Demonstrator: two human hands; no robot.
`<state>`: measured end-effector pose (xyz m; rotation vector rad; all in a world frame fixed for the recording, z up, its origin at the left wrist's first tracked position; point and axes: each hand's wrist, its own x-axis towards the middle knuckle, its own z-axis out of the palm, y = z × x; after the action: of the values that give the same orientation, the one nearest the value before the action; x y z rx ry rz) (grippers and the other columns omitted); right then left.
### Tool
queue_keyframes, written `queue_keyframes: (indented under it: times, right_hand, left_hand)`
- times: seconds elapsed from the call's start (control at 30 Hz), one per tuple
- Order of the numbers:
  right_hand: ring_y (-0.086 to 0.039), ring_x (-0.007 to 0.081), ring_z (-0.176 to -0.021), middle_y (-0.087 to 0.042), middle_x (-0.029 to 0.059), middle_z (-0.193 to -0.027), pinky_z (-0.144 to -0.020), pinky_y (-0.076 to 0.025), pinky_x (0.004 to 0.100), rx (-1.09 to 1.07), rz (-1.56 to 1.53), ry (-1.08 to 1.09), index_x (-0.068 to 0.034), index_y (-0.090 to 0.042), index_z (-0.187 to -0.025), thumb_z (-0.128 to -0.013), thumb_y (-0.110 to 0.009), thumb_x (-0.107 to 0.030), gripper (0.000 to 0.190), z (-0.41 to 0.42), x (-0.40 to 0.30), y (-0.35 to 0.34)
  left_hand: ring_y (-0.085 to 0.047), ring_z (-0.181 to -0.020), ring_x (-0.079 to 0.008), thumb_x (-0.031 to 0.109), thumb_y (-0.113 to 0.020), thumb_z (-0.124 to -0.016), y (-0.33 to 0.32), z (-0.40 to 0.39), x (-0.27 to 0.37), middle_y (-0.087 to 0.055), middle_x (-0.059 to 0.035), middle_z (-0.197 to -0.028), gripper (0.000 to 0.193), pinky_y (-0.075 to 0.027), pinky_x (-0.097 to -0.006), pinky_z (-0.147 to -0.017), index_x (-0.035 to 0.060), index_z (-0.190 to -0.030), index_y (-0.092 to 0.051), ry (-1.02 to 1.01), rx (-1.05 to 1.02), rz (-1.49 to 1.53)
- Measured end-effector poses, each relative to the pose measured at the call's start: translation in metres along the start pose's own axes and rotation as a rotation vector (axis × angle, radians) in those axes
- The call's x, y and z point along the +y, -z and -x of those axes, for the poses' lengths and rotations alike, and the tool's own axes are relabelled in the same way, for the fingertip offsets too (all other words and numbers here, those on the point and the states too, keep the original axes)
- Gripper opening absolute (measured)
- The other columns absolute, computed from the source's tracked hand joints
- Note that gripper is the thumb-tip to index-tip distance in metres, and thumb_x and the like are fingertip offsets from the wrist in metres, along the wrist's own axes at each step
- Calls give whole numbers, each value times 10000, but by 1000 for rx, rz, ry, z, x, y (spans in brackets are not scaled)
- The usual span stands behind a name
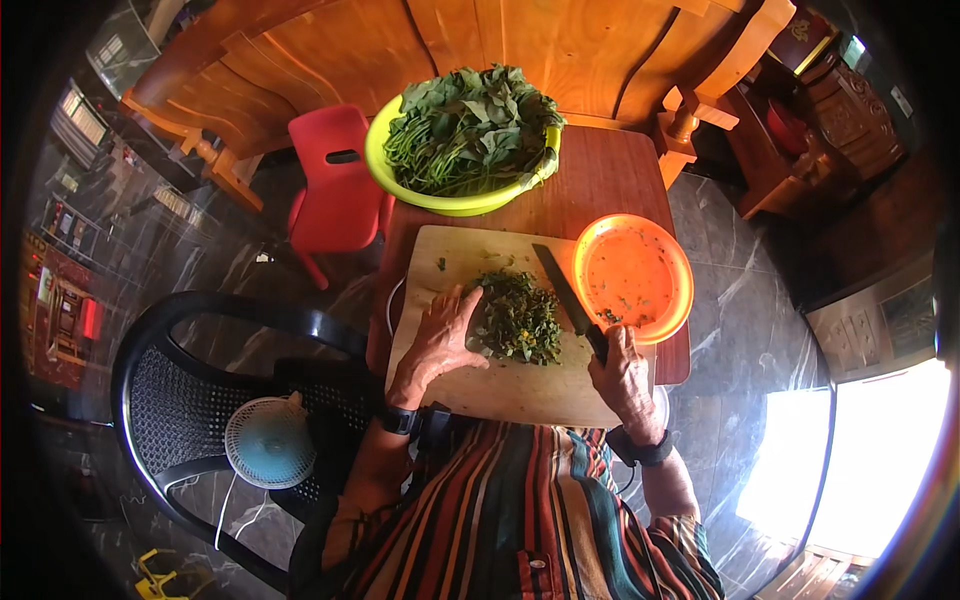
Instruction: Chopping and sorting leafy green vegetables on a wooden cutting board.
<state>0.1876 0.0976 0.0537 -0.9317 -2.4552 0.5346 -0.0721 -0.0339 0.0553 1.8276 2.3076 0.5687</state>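
A heap of chopped leafy greens (521, 319) lies in the middle of a wooden cutting board (450, 259). At the heap's left edge is my left hand (442, 334), thumb and fingers spread apart and nothing gripped. My right hand (624, 367) grips the black handle of a kitchen knife (561, 287). Its dark blade points away from me, between the greens and an orange plastic basin (630, 262). Small leaf scraps cling inside that basin, which overlaps the board's right side. Farther off, a yellow-green basin (450, 202) is piled with whole leafy stems (480, 127).
The board lies on a reddish-brown wooden table (607, 165). A wooden bench (525, 45) stands behind it. To the left are a red plastic chair (334, 202) and a black chair (187, 390) bearing a small fan (270, 442) with white cords.
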Motion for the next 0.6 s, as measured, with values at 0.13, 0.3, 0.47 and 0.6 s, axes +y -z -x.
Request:
queue_keyframes:
  times: [0.13,0.3,0.47,0.6]
  right_hand:
    - [-567,413,-696,-483,210,-899,-573,-482,473,-48,-48,-1,-20,-410,-1006,-702,-604,-28,361,6,-9,-7]
    - [-560,400,-770,-495,199,-899,-636,-470,465,-98,-98,-61,-27,-434,-987,-702,-613,-25,337,13,-18,-10]
    - [-557,422,-668,-487,211,-871,-605,-478,480,-38,-179,44,-33,-428,-1027,-720,-582,-26,343,17,-20,-10]
    - [-596,399,-739,-573,203,-873,-651,-493,455,-91,-239,-37,-57,-469,-1134,-761,-611,-65,399,23,-24,-6]
  left_hand:
    - [-472,-1152,-347,172,-773,-652,-10,-5,0,-489,-193,-1246,694,-400,-420,-946,38,-1258,-462,137,-86,17]
    - [-619,-819,-377,-5,-661,-733,-25,-15,-3,-620,-207,-868,334,-497,-402,-706,23,-1044,-543,138,255,422]
    - [-618,-797,-372,-46,-641,-743,-30,-36,26,-630,-176,-838,267,-494,-398,-693,29,-976,-535,99,355,418]
    - [-519,-1006,-351,32,-623,-772,-49,-28,33,-572,-186,-1057,316,-447,-397,-862,-20,-1074,-548,-152,280,139]
